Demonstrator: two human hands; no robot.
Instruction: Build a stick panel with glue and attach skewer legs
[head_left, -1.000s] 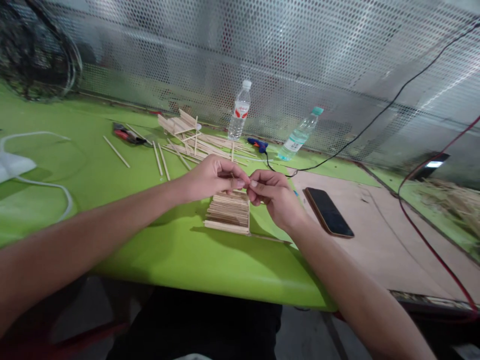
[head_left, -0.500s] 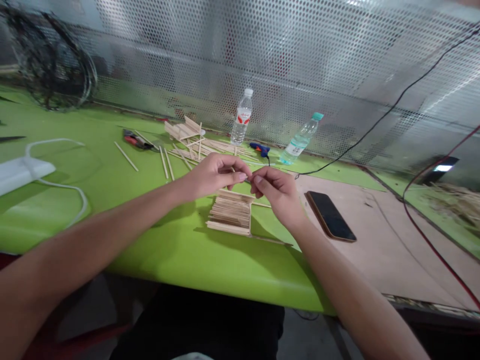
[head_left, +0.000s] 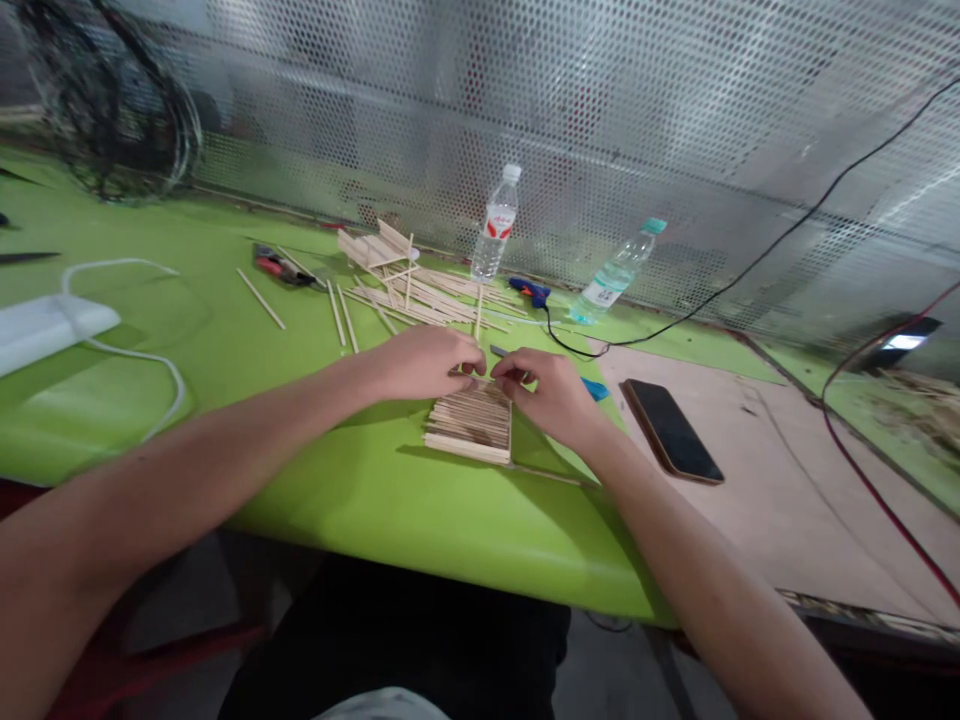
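A small slatted wooden-stick model [head_left: 471, 425] lies on the green tabletop in front of me, with raised strips along its near and far sides. My left hand [head_left: 431, 362] is closed at its far edge, thumb and fingertips on the far strip. At the far right corner, my right hand [head_left: 546, 390] pinches the same edge, fingers bent. The fingertips hide most of that strip. Behind and beside the right hand show a grey flat piece [head_left: 499, 351] and a blue piece [head_left: 596, 389]; the hand covers whatever lies between.
Loose thin sticks [head_left: 442, 297] and a second stick model [head_left: 375, 247] lie farther back. Pliers [head_left: 277, 265], a blue glue gun [head_left: 530, 292], two bottles [head_left: 495, 230] and a phone [head_left: 672, 430] surround the work. A perforated metal screen [head_left: 420, 120] stands behind; a white power strip [head_left: 52, 330] is left.
Both hands have come down from above the model onto its far edge and moved slightly apart. The view has shifted a little.
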